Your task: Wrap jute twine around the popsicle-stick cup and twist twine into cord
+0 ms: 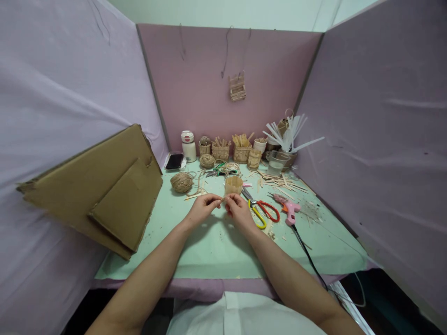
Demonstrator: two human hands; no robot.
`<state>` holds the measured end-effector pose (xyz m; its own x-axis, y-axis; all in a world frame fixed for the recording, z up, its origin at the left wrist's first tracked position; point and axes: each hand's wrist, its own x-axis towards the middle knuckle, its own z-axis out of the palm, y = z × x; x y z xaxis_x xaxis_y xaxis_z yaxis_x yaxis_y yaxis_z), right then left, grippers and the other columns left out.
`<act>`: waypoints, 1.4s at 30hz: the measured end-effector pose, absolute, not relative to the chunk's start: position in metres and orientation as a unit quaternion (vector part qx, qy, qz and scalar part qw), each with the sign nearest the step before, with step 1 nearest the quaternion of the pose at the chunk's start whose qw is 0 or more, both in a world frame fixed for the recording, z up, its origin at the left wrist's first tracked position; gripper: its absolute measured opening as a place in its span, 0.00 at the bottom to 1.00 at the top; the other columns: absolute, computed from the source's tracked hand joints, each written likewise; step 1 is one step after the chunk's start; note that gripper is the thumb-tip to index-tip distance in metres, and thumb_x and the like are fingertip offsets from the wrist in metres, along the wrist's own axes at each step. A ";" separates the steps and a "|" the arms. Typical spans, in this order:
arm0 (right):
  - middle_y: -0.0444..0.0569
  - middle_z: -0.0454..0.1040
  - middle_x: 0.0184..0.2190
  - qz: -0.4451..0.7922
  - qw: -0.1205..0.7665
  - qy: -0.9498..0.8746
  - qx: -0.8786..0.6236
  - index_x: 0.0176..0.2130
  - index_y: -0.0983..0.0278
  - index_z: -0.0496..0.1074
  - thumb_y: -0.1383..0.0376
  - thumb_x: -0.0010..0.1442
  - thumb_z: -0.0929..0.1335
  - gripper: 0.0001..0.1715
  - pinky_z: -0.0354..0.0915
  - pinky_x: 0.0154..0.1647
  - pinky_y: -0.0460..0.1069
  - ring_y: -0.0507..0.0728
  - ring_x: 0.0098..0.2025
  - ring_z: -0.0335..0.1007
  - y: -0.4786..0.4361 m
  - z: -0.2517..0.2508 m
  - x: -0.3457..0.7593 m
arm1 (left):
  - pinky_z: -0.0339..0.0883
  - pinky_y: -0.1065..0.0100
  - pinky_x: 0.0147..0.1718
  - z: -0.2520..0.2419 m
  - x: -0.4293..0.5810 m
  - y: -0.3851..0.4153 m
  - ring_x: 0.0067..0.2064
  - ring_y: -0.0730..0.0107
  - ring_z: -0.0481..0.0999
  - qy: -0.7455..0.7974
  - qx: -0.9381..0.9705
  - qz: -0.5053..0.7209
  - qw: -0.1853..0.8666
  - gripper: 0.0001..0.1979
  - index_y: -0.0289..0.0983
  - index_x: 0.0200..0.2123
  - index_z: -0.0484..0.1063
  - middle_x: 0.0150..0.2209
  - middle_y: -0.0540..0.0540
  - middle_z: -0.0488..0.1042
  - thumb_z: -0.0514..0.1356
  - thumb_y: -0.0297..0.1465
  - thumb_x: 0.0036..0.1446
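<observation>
My left hand (203,208) and my right hand (239,210) meet over the front middle of the table, thumbs and fingertips pinched close together. Between them is something tiny and tan, too small to name. Just behind the fingers stands a small cup of wooden sticks (233,185). Scissors (256,203) with one red and one yellow handle lie partly open to the right of my right hand. A pink hot glue gun (290,209) rests farther right. Left of the cup sits a ball of twine (182,182).
Loose wooden sticks (284,181) lie scattered at right. Green-handled pliers (221,170), a white-lidded jar (189,148), stick-filled baskets (242,152) and a pot of glue sticks (288,158) line the back. Folded cardboard (98,195) leans at left. The glue gun's black cord (307,253) runs off the front edge.
</observation>
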<state>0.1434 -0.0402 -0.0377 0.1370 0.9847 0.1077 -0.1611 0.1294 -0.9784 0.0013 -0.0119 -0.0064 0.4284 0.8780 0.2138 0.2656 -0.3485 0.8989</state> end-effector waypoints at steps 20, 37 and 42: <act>0.43 0.69 0.22 0.398 0.591 -0.492 -0.501 0.33 0.64 0.71 0.53 0.50 0.67 0.17 0.56 0.22 0.46 0.51 0.23 0.61 -0.036 -0.040 0.146 | 0.58 0.72 0.26 -0.017 0.007 -0.013 0.27 0.73 0.65 0.402 0.714 0.413 0.398 0.14 0.33 0.26 0.73 0.24 0.49 0.70 0.59 0.39 0.49; 0.47 0.71 0.28 0.233 0.583 -0.584 -0.514 0.29 0.64 0.72 0.60 0.55 0.65 0.11 0.61 0.33 0.48 0.54 0.31 0.65 -0.041 -0.039 0.146 | 0.61 0.70 0.31 -0.033 0.013 -0.005 0.29 0.72 0.69 0.430 0.657 0.452 0.423 0.10 0.34 0.26 0.73 0.26 0.48 0.72 0.62 0.36 0.45; 0.47 0.70 0.28 0.222 0.578 -0.589 -0.518 0.28 0.64 0.72 0.61 0.55 0.65 0.10 0.61 0.32 0.48 0.53 0.31 0.65 -0.042 -0.039 0.145 | 0.60 0.70 0.30 -0.032 0.013 -0.007 0.28 0.73 0.68 0.425 0.650 0.456 0.435 0.10 0.34 0.25 0.72 0.25 0.49 0.71 0.62 0.36 0.44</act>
<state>0.1453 -0.0419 -0.0386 0.2065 0.8682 0.4513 0.3541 0.3637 -0.8616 0.0129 -0.0065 -0.0323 0.2232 0.9490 0.2227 0.1559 -0.2603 0.9529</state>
